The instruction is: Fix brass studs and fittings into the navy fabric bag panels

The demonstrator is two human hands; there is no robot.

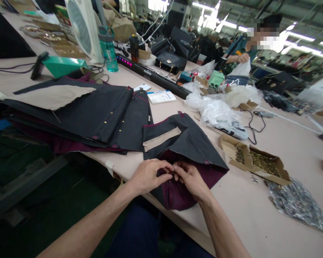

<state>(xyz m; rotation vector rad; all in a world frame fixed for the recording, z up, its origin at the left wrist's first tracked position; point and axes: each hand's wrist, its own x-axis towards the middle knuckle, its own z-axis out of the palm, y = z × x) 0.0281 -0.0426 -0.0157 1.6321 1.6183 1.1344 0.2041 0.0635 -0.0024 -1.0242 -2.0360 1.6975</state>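
Along the near edge of a pale tabletop sits a dark, matte fabric piece, gaping onto maroon lining. Above this, the left hand curls, thumb and fingers slightly parted; the right hand bunches its fingertips beside them. Whether either grips anything cannot be told.

Stacked dark panels, a maroon-lined piece, a cardboard tray, a fan and a teal bottle are carried by the table.

The fabric piece lies on the table, right of the stack, left of boxes.
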